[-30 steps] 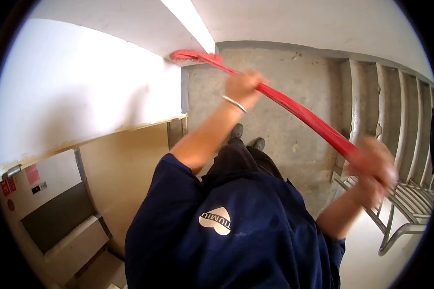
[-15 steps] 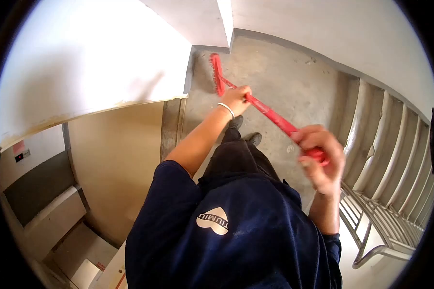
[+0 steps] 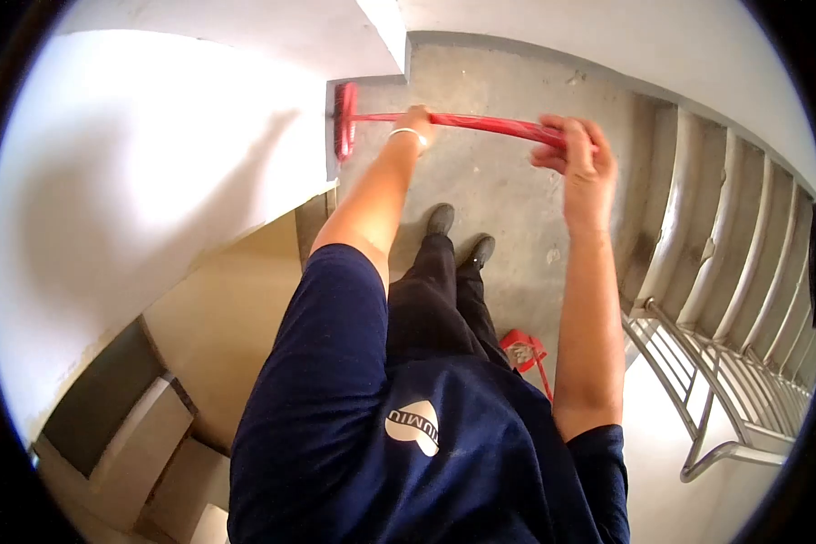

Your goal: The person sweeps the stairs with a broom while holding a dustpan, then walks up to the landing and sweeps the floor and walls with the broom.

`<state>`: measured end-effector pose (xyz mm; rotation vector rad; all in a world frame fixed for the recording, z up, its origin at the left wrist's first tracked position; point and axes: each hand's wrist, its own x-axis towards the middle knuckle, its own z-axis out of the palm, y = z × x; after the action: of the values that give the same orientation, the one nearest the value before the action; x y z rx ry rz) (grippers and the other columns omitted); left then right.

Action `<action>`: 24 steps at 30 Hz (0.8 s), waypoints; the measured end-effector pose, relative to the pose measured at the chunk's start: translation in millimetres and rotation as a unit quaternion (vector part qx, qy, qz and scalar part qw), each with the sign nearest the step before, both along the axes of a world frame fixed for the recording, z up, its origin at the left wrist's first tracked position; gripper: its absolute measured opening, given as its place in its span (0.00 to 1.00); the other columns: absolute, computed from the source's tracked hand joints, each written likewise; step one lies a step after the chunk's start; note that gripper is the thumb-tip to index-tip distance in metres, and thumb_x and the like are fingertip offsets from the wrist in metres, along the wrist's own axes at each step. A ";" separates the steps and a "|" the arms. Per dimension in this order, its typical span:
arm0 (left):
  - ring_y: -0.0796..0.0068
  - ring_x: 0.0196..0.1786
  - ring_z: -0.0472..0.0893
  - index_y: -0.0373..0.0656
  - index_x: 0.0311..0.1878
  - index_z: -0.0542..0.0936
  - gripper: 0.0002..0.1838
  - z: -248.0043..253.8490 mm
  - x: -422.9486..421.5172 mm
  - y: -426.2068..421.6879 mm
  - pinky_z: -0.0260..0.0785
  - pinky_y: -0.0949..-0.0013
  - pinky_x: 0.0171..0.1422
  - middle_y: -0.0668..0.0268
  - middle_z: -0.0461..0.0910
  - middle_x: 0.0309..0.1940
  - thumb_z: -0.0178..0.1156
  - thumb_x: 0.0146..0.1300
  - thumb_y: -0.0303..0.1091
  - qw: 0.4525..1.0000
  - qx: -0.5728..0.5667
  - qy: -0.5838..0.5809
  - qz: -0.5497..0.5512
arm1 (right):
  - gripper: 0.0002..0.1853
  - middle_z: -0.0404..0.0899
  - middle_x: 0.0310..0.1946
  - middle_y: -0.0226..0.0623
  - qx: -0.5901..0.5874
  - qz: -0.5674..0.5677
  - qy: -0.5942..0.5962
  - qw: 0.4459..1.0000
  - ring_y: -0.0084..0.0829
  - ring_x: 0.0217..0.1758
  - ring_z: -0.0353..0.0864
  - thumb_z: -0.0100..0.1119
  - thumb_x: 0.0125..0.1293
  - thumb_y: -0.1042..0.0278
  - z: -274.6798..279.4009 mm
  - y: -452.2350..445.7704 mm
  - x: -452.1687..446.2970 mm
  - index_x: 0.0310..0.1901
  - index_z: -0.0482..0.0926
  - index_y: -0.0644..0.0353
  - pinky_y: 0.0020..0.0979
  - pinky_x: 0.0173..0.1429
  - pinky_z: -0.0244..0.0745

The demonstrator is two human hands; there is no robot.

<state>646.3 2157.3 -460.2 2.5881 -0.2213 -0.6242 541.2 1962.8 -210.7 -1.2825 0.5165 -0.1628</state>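
Note:
A red broom (image 3: 485, 124) lies almost level across the view. Its bristled head (image 3: 345, 122) is at the foot of the left wall, by the corner. My left hand (image 3: 417, 125), with a white band at the wrist, is closed round the handle's middle. At the handle's far right end, my right hand (image 3: 580, 150) holds the grip, some fingers curled about it and others loosely bent.
A red dustpan (image 3: 523, 349) stands on the concrete floor (image 3: 480, 190) close behind my shoes (image 3: 441, 220). Stairs (image 3: 698, 218) descend or rise at the right, with a metal railing (image 3: 698, 390) below them. White walls (image 3: 199, 118) bound the left and far side.
The broom has swung from a slant to nearly level, and its head has shifted left to the wall. My right hand has moved up and away from my body. The dustpan has come into view.

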 end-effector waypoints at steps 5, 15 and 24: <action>0.52 0.39 0.77 0.43 0.32 0.76 0.07 18.8 -62.5 -97.4 0.70 0.56 0.41 0.53 0.76 0.35 0.53 0.53 0.34 0.986 -0.081 0.003 -0.146 | 0.13 0.78 0.31 0.40 -0.241 -0.138 0.091 0.956 0.21 0.20 0.73 0.44 0.64 0.68 62.4 -28.8 -64.7 0.33 0.76 0.68 0.22 0.21 0.70; 0.55 0.36 0.76 0.43 0.30 0.72 0.07 99.0 -131.8 -104.1 0.68 0.56 0.39 0.57 0.74 0.33 0.57 0.49 0.34 0.964 -0.152 -0.019 -0.219 | 0.14 0.76 0.31 0.49 -0.149 -0.169 0.050 0.973 0.25 0.17 0.70 0.40 0.63 0.65 91.9 -88.3 -155.0 0.30 0.71 0.67 0.21 0.18 0.65; 0.53 0.35 0.75 0.45 0.26 0.74 0.05 15.6 -146.2 -111.9 0.67 0.57 0.38 0.58 0.76 0.33 0.55 0.49 0.34 0.974 -0.130 0.138 -0.122 | 0.05 0.79 0.31 0.38 -0.145 -0.123 0.107 0.976 0.16 0.21 0.68 0.46 0.58 0.76 70.7 -48.8 -122.5 0.31 0.73 0.65 0.18 0.24 0.64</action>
<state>500.0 2045.4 -444.7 2.2106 -0.4992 -0.9657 418.7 1913.9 -139.9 -1.5283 0.8609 -0.3180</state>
